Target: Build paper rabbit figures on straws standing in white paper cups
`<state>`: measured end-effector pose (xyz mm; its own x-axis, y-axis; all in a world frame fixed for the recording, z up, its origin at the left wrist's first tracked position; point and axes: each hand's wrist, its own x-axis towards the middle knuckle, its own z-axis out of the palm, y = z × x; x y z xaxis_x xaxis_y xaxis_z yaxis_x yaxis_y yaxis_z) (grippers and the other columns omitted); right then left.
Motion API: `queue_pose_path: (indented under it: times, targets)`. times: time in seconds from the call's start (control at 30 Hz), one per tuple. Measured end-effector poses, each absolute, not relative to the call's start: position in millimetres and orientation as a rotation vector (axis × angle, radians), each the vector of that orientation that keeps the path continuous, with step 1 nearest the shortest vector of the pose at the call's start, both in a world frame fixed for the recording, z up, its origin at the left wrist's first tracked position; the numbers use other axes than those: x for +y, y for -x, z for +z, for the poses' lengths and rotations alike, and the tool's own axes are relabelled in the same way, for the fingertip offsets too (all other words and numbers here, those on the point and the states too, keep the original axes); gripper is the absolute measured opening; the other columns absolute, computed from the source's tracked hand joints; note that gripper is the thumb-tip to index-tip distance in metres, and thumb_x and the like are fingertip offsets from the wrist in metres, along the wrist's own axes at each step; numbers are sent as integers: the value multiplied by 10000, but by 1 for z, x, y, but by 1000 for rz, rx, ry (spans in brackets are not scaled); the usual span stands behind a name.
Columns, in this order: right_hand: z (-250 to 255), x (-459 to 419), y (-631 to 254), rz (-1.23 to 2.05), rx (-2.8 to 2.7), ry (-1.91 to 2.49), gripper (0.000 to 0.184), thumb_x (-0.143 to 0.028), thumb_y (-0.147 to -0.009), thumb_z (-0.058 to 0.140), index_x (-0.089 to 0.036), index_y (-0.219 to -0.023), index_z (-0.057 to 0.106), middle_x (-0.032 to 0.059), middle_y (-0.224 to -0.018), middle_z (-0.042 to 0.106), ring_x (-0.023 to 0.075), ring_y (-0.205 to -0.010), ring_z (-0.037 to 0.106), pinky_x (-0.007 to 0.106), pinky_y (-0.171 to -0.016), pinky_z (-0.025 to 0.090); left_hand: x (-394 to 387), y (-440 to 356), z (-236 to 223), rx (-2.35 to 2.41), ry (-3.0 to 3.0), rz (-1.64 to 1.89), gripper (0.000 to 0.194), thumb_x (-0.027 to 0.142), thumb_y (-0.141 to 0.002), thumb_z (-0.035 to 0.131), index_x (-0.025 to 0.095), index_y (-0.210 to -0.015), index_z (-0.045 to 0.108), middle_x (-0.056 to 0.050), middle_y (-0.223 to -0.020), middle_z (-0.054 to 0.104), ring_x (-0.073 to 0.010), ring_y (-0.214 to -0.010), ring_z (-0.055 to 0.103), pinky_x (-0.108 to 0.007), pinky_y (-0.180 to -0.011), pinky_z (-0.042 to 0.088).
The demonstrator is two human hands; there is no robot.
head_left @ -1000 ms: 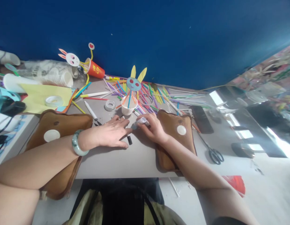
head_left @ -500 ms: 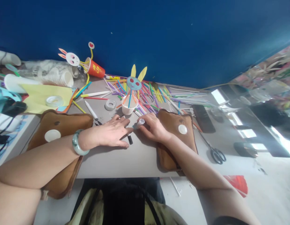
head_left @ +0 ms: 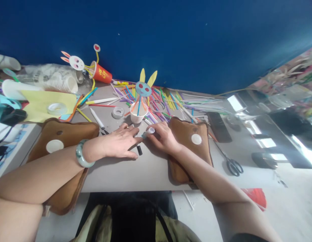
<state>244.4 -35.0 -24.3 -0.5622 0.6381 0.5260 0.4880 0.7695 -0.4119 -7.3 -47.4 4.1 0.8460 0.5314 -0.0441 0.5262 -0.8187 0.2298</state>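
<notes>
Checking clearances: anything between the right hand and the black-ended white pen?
The left hand lies across the pen, partly covering it. Nothing visible stands between its black end and the right hand, holding a small whitish cylinder.

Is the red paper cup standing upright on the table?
No, the red paper cup lies on its side, with its open mouth turned toward the white rabbit face.

So the grey table (head_left: 128, 174) was pretty packed. White paper cup (head_left: 138, 117) stood mid-table, and going round it: loose colourful straws (head_left: 168, 101) from 11 to 3 o'clock, dark flat slab (head_left: 219, 127) at 3, scissors (head_left: 234, 167) and a brown cushion (head_left: 182, 131) around 4, another brown cushion (head_left: 70, 132) at 8, tape roll (head_left: 118, 113) at 9, tipped red cup (head_left: 102, 74) past 10.
</notes>
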Motion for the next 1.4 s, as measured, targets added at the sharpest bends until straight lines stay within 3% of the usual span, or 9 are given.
queue_pose_path:
  times: [0.77,0.97,1.1,1.2,1.3,1.4]
  targets:
    - [-27,-36,-241,288,-2264,900,118,-311,-1007,557,-229,-1078,603,68,-947,739,244,-843,682,421,-839,484,-48,7,4,820,-2797,32,474,545,-930,639,209,-1263,629,-141,-1229,567,-364,-1204,530,-499,-1050,341]
    - [-18,-33,-249,286,-1844,1077,188,-394,-1051,515,-257,-1172,560,110,-1130,737,291,-1029,690,489,-921,514,-47,6,4,802,-2824,54,465,567,-935,631,196,-1215,652,-146,-1197,568,-354,-1156,545,-484,-1009,362]
    - [1,-32,-256,59,-2084,1098,118,-358,-1001,607,-258,-1060,630,57,-953,724,269,-891,659,473,-879,461,-42,9,0,783,-2836,42,446,597,-941,616,218,-1171,660,-115,-1133,582,-319,-1094,560,-456,-970,375]
    - [12,-34,-256,-253,-2449,1034,47,-212,-944,650,-244,-939,683,61,-879,693,260,-864,597,454,-833,422,-36,13,-7,763,-2809,109,464,627,-946,596,232,-1177,672,-108,-1150,582,-303,-1091,564,-444,-967,374]
    - [10,-40,-249,-449,-2694,989,219,-42,-876,632,-221,-753,665,82,-790,652,277,-896,564,459,-837,427,-32,15,-11,769,-2770,149,464,622,-937,613,235,-1181,695,-109,-1153,577,-316,-1141,565,-452,-998,362]
    - [1,-44,-239,-431,-2811,960,303,28,-821,631,-217,-643,636,93,-731,632,295,-915,568,482,-864,458,-31,15,-9,774,-2748,119,427,587,-953,601,237,-1168,715,-110,-1140,576,-325,-1192,556,-460,-1032,345]
